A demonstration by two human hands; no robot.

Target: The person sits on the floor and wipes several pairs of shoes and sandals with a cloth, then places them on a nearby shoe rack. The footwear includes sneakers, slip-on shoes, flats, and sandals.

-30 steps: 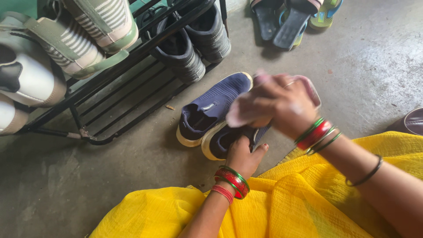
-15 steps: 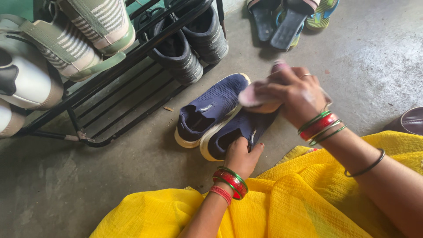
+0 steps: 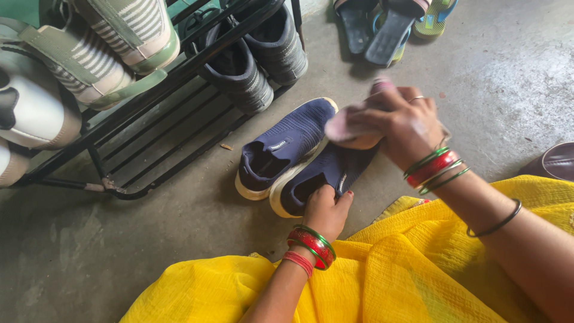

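Steadying the nearer navy shoe (image 3: 323, 176) at its heel, the left hand (image 3: 323, 210) closes its grip there so the shoe cannot slide on the concrete floor (image 3: 179, 239). The right hand (image 3: 397, 122) pinches a pink cloth (image 3: 344, 125) against the toe. Its mate (image 3: 284, 146) lies just left, touching.

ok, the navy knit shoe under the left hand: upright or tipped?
Upright: navy knit shoe sits sole-down on the floor, opening facing up.

A small pale label (image 3: 276, 145) sits on the left navy shoe (image 3: 286, 146), nothing else
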